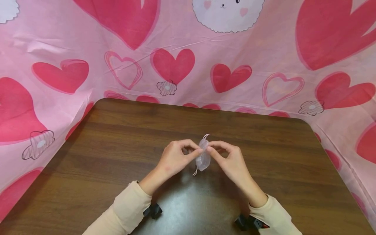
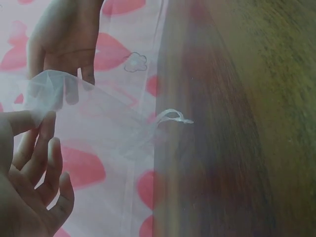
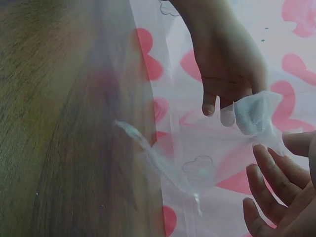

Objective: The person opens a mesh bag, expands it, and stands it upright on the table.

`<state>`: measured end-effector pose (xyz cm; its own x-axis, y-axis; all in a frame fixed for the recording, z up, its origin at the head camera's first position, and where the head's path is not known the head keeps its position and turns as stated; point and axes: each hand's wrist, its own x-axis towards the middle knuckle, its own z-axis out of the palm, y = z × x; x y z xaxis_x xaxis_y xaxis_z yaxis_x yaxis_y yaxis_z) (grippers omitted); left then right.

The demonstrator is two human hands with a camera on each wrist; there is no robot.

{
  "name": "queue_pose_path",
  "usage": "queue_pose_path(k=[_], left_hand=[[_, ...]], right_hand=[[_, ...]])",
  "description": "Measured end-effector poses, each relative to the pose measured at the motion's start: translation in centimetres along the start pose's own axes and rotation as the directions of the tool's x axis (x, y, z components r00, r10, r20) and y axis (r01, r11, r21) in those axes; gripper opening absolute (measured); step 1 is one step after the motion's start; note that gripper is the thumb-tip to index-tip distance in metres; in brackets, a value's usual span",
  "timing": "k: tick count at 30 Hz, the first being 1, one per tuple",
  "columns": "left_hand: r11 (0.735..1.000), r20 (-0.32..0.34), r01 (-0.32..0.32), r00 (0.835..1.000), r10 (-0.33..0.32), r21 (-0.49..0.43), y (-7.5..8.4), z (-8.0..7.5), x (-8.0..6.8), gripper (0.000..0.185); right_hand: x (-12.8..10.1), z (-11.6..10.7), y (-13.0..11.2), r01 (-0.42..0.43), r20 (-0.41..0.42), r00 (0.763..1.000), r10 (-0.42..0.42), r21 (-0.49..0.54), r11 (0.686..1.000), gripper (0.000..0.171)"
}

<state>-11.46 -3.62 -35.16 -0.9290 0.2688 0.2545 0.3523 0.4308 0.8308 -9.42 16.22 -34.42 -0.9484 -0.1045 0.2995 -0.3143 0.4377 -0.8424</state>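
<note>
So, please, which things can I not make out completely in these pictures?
Bag: partly cut off by the left edge, left wrist view.
Left hand: cut off by the left edge, same view.
Right hand: cut off by the right edge, right wrist view.
String: blurred, right wrist view.
Left sleeve: cut off by the bottom edge, head view.

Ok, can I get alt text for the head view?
A person's left hand and right hand pinch a sheer white drawstring pouch above a dark wood-grain table. Beige sleeves show below; pink heart-print fabric hangs behind.
</note>
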Motion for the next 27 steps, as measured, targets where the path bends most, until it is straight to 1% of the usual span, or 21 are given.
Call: queue_pose_path(k=[3, 7, 12, 18, 20, 24, 27], left_hand=[[1.000, -0.015, 0.018, 1.000, -0.018, -0.013, 0.00, 0.01, -0.04, 0.013], [0.999, -0.036, 0.040, 0.999, -0.042, -0.035, -0.06, -0.08, -0.11, 0.019], [0.998, -0.049, 0.052, 0.997, -0.054, -0.035, -0.10, -0.22, -0.14, 0.015], [0.998, -0.037, 0.033, 0.999, -0.035, -0.052, -0.19, -0.25, -0.13, 0.005], [0.998, -0.031, 0.028, 0.999, -0.030, -0.059, -0.13, -0.28, -0.13, 0.004], [0.998, -0.016, 0.012, 1.000, -0.013, -0.065, 0.06, -0.31, -0.13, 0.010], [0.999, -0.024, -0.006, 1.000, 0.005, -0.039, 0.14, -0.41, -0.12, 0.008]], right_hand=[[0.04, 0.13, 0.06, 0.000, 0.005, 1.000, 0.000, 0.000, 1.000, 0.013], [0.13, 0.19, -0.04, 0.003, -0.018, 1.000, -0.003, 0.002, 1.000, 0.008], [0.24, 0.06, -0.24, 0.003, -0.048, 0.999, -0.002, 0.003, 1.000, 0.005], [0.40, 0.00, -0.26, 0.022, -0.055, 0.998, -0.021, 0.002, 1.000, 0.006], [0.43, 0.08, -0.23, 0.036, -0.049, 0.998, -0.036, -0.005, 0.999, 0.007], [0.30, 0.25, -0.20, 0.072, -0.017, 0.997, -0.072, -0.033, 0.997, 0.009], [0.13, 0.32, -0.17, 0.096, 0.018, 0.995, -0.096, -0.046, 0.994, 0.009]])
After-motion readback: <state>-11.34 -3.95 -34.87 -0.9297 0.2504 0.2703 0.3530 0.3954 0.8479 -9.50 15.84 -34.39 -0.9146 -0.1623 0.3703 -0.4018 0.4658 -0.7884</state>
